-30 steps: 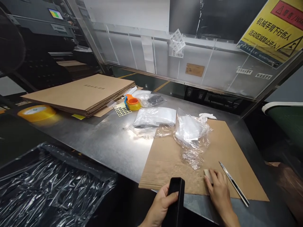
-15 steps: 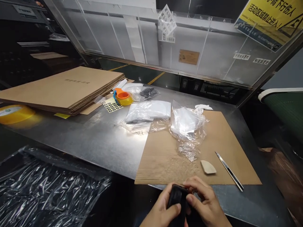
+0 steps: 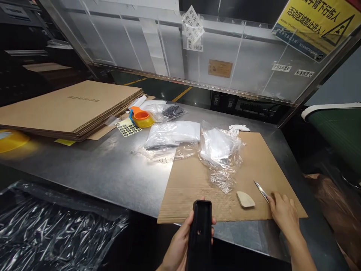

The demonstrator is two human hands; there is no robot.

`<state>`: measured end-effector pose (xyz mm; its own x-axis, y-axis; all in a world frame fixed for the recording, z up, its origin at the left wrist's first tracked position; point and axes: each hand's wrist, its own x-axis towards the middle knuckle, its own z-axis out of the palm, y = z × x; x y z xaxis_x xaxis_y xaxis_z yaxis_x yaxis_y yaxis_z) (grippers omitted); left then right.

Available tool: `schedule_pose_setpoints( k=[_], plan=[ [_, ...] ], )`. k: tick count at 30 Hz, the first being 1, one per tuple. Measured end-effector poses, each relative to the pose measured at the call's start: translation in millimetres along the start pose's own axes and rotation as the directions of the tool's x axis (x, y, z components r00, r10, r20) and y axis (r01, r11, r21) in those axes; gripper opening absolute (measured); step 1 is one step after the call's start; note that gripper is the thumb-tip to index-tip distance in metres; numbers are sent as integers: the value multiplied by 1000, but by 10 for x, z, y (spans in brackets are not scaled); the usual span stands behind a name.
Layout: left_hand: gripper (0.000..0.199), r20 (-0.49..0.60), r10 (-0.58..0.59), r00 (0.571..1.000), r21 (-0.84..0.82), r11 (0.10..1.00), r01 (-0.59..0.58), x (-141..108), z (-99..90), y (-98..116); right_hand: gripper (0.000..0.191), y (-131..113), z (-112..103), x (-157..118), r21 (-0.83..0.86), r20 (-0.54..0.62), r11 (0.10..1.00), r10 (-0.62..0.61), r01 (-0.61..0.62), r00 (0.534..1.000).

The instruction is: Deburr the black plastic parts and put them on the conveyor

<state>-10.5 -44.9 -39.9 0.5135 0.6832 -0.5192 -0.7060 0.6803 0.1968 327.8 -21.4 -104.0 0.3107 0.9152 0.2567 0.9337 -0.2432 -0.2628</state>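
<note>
My left hand [image 3: 180, 241] is wrapped round a long black hollow part [image 3: 200, 229], like a case or shell, with its open side facing me and a small hole in its floor. My right hand [image 3: 283, 212] is down on the cardboard sheet [image 3: 191, 192], its fingers closing on a slim silver utility knife [image 3: 261, 190]. The blade end of the knife points away to the left; the rest is hidden under the hand. Left of the knife lies a beige wedge-shaped block [image 3: 245, 199], touched by neither hand.
Clear plastic bags with white contents [image 3: 175, 133] lie behind the cardboard, near a white glove [image 3: 238, 128]. An orange tape dispenser [image 3: 141, 116], a sticker sheet [image 3: 128, 128] and stacked cardboard [image 3: 70, 103] are to the left. Black plastic film [image 3: 56, 229] fills the lower left.
My right hand has left the black part and moved right onto the utility knife. The left hand alone now holds the part, turned to show its hollow side. The view has shifted slightly.
</note>
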Motion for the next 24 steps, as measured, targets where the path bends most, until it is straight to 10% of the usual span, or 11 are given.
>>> schedule_pose_setpoints(
  k=[13, 19, 24],
  plan=[
    [52, -77, 180, 981, 2, 984, -181, 92, 0, 124, 35, 9, 129, -25, -197, 137, 977, -55, 81, 989],
    [45, -148, 240, 959, -25, 969, -246, 75, 16, 145, 29, -134, -34, -82, 16, 221, 998, -58, 56, 974],
    [46, -168, 387, 907, -30, 917, -397, 92, 71, 213, 28, -849, -361, -569, 440, 217, 878, -306, 187, 927]
  ],
)
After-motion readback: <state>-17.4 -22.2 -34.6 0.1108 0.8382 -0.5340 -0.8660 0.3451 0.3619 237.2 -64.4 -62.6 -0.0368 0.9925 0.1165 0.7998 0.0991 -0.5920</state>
